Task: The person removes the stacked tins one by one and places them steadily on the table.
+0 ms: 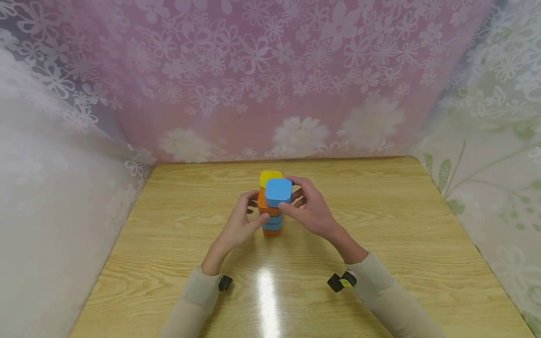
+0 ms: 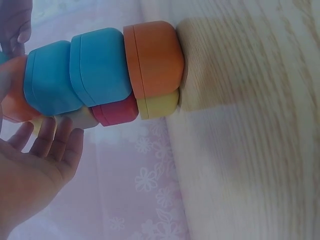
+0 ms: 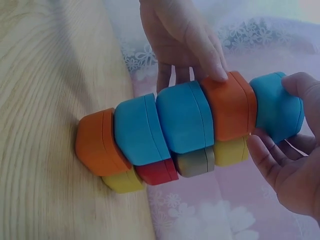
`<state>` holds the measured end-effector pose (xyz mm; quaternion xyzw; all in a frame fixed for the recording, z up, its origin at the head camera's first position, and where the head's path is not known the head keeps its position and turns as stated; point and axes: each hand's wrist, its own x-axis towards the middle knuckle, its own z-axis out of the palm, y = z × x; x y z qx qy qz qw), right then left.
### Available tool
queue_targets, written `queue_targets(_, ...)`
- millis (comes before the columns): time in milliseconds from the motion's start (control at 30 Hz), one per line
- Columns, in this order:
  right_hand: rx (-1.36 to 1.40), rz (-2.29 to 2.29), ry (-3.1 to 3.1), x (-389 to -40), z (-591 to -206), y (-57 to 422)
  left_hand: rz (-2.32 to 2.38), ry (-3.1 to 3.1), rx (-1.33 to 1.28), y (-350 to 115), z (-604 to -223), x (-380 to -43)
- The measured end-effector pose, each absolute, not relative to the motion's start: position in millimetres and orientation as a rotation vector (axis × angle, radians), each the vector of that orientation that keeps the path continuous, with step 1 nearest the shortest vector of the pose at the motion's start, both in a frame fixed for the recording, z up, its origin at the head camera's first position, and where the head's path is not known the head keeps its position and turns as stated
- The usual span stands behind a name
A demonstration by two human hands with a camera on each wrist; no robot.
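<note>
Two stacks of small rounded lidded boxes stand close together, one behind the other. At the top of the front stack, my right hand (image 1: 313, 209) pinches a blue box (image 1: 279, 190) between thumb and fingers, right over an orange box (image 3: 230, 107). My left hand (image 1: 241, 223) holds that orange box, its thumb at the near side and its fingers around the left. Below come two blue boxes (image 3: 185, 117) and a bottom orange box (image 2: 157, 57). Behind, a yellow box (image 1: 269, 176) tops a grey box (image 3: 196, 163), a red box (image 3: 157, 172) and another yellow box (image 3: 122, 182).
Both stacks stand on a wood-grain table (image 1: 190, 263), toward its far half. A pink flowered curtain (image 1: 253, 94) hangs along the back edge, with pale flowered cloth (image 1: 486, 164) on the right and white cloth (image 1: 63, 188) on the left.
</note>
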<state>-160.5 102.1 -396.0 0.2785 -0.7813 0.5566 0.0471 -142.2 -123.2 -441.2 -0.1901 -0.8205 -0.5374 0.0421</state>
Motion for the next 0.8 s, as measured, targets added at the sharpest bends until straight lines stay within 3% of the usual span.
queue_targets(800, 0.670, 1.832, -2.414, -150, -427, 147, -1.603, -2.507, -0.587, -127, -450, -144)
